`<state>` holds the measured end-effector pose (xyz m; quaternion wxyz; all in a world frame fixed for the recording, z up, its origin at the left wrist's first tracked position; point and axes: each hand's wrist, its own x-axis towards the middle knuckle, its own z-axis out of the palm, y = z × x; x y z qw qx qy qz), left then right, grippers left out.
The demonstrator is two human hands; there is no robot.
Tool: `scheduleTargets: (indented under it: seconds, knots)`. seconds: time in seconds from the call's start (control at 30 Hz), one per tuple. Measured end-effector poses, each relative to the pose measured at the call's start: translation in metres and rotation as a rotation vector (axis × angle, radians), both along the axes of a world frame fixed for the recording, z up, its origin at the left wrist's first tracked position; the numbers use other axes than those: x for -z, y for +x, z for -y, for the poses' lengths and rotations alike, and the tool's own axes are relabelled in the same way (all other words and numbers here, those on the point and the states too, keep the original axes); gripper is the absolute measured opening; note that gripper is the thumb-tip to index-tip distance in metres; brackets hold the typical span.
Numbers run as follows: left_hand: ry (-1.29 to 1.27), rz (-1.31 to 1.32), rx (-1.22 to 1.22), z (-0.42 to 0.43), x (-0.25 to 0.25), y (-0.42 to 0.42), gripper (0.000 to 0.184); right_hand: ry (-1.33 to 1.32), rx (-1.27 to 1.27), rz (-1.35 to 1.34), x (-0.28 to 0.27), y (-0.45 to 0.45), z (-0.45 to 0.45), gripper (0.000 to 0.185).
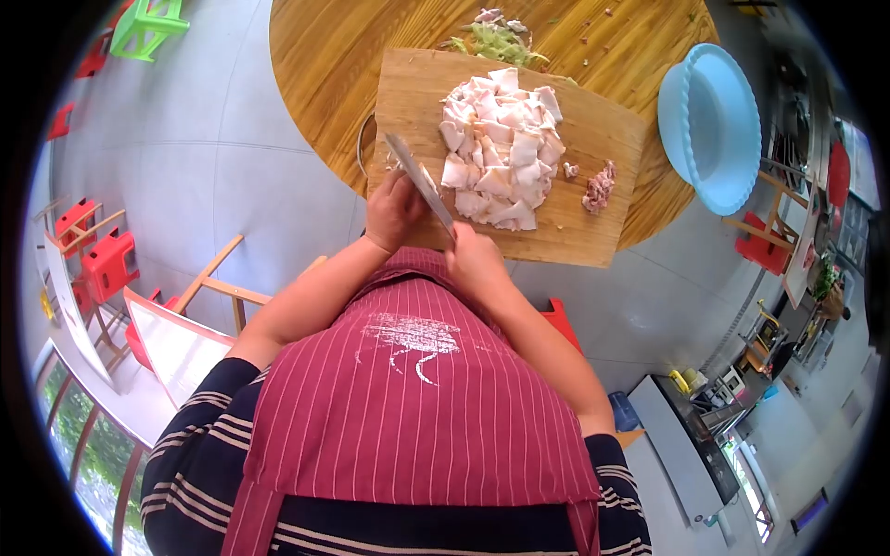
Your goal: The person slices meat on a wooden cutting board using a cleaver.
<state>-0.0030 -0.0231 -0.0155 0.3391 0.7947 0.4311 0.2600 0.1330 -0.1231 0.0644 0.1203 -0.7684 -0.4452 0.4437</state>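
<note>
My right hand (476,259) is wrapped round the handle of a knife (420,183), whose blade points up and left over the left part of a wooden cutting board (584,236). Close against the blade's left side, my left hand (394,211) has its fingers bent together on a small pale piece, mostly hidden by the fingers and blade. A large pile of pale, pinkish-white meat pieces (501,153) covers the middle of the board. To its right lies a small heap of redder meat scraps (600,187).
The board rests on a round wooden table (324,74). Green and pale peelings (496,44) lie behind the board. A light blue basin (718,130) stands at the table's right edge. Red stools (109,266) and a green stool (146,30) are on the floor to the left.
</note>
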Motion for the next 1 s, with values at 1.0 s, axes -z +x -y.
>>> scheduleTargets:
  seconds: [1.0]
  knots:
    - [0.119, 0.025, -0.003, 0.001, -0.007, 0.002, 0.028, -0.065, -0.036, 0.034, -0.044, 0.0, 0.014, 0.029]
